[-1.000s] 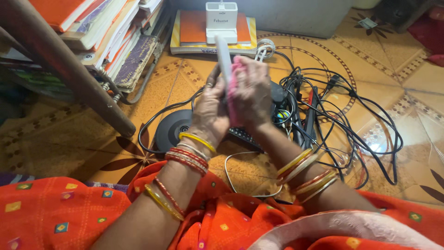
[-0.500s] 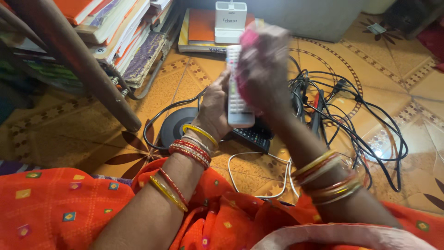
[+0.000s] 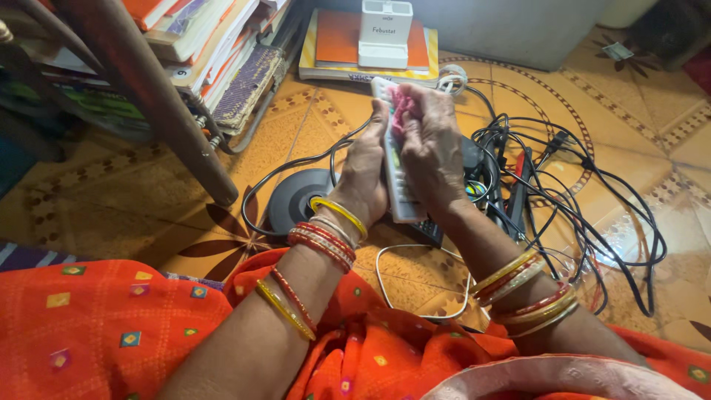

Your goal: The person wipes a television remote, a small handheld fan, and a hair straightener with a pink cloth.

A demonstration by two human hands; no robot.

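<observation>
Centrally, left hand (image 3: 363, 174) gripping white remote control (image 3: 398, 178) from its left side, held lengthwise above the tiled floor (image 3: 652, 126); right hand (image 3: 433, 148) closed on pink cloth (image 3: 404, 107), pressed against remote's upper end. Below: black keyboard (image 3: 426, 231), round black base (image 3: 296, 200); to the right, tangled black cables (image 3: 563, 185); beyond, stacked books (image 3: 341, 44).

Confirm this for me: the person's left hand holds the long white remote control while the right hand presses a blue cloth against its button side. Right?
Not quite: in the head view the cloth is pink, not blue. The left hand does hold the long white remote control, and the right hand presses the cloth against its button side.
</observation>
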